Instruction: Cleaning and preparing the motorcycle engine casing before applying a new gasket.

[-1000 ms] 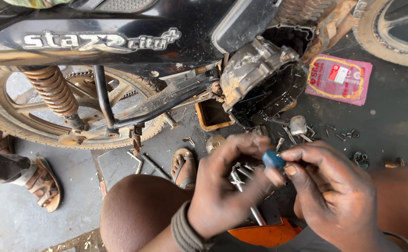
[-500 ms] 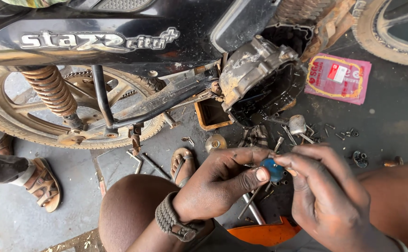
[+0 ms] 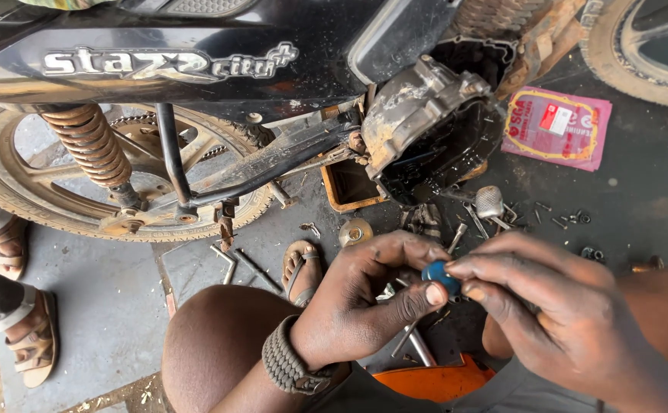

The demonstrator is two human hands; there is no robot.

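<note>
My left hand (image 3: pixel 364 298) and my right hand (image 3: pixel 552 313) meet over my knee and pinch a small blue round part (image 3: pixel 441 277) between their fingertips. A braided band sits on my left wrist. Just above the hands hangs the motorcycle's open, oily engine case (image 3: pixel 426 122), with its dirty metal cover tilted outward. Several loose bolts and a spanner (image 3: pixel 487 206) lie on the dark floor below the engine. An orange object (image 3: pixel 433 381) shows under my hands, partly hidden.
The black motorcycle (image 3: pixel 173 61) fills the top, with its rear wheel (image 3: pixel 59 191), rusty spring and chain at left. A pink packet (image 3: pixel 556 126) lies at right beside another tyre (image 3: pixel 640 46). A rusty tray (image 3: pixel 345 187) sits under the engine. Another person's sandalled feet (image 3: pixel 21 321) stand at left.
My left hand turned and slid down so the wristband now shows. Both hands drew closer on the blue part and shifted slightly right.
</note>
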